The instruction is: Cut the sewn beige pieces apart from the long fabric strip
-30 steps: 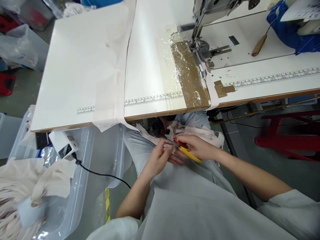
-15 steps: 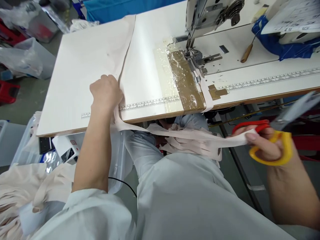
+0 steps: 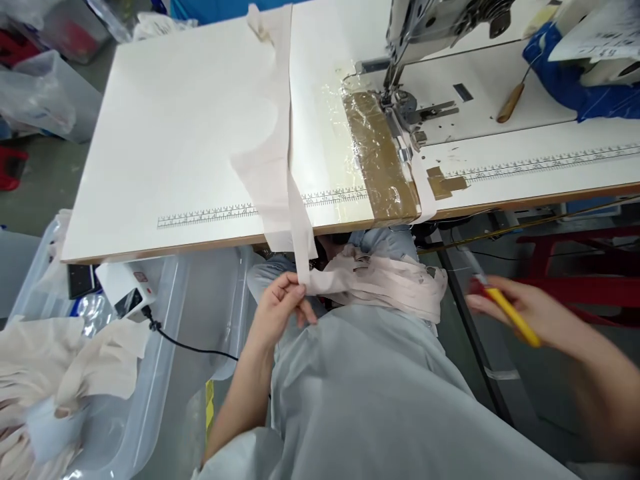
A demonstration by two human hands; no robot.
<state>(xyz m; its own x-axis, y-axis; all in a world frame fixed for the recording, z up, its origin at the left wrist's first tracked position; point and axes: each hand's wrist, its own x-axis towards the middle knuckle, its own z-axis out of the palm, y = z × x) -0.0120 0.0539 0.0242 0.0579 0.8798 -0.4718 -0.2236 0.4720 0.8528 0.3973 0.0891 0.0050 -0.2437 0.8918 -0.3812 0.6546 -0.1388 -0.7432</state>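
Observation:
My left hand [image 3: 285, 303] is just below the table's front edge, thumb and fingers pinched on a pale pink fabric strip [image 3: 303, 247]. Upward from there, the strip joins a larger pale fabric piece [image 3: 270, 147] that lies along the table. More of the same fabric is heaped on my lap [image 3: 385, 283]. Out to the right, my right hand [image 3: 520, 307] grips scissors [image 3: 510, 317] with red and yellow handles; hand and blades are smeared by motion. No fabric shows in the right hand.
A sewing machine [image 3: 400, 73] stands on the white table [image 3: 175, 133], a wooden-handled tool [image 3: 511, 103] to its right. At lower left, a clear plastic bin [image 3: 160, 387] holds cut fabric [image 3: 40, 360]. A red stool [image 3: 575, 287] is at the right, below the table.
My left hand has come down off the table to the strip below its edge. My right hand has let go of the strip end and turned the scissors. The fabric on the table has shifted.

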